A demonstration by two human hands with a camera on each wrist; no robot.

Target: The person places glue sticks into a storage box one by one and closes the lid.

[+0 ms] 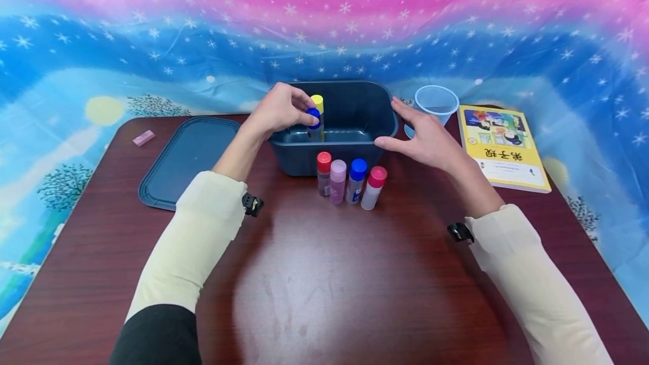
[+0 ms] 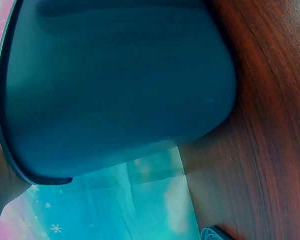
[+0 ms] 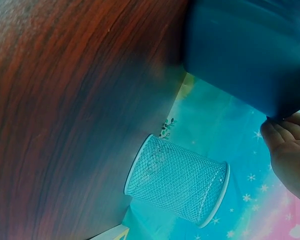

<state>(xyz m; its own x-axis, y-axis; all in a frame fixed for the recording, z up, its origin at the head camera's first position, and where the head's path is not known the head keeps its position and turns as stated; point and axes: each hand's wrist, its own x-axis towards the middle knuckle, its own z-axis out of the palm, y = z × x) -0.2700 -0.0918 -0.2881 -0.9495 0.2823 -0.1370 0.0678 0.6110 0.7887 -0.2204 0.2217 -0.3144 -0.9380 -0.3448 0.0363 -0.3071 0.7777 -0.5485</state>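
In the head view a dark blue bin (image 1: 324, 161) stands at the back of the table. My left hand (image 1: 280, 108) reaches over its left end and pinches a glue stick with a blue cap (image 1: 313, 112) inside the bin. A yellow-capped bottle (image 1: 318, 100) stands right beside it. At the right end, my right hand (image 1: 423, 134) rests on the bin's rim with fingers extended. In front of the bin stand several capped tubes: a red-capped one (image 1: 324, 173), a pink one (image 1: 337, 182), a blue-capped one (image 1: 356, 181) and a pinkish-red-capped one (image 1: 373, 188).
A blue lid (image 1: 190, 156) lies left of the bin, with a pink eraser-like block (image 1: 144, 138) beyond it. Behind my right hand stands a light blue mesh cup (image 3: 177, 181). A yellow book (image 1: 502, 148) lies to the right. A patterned cloth (image 1: 324, 16) hangs behind the table.
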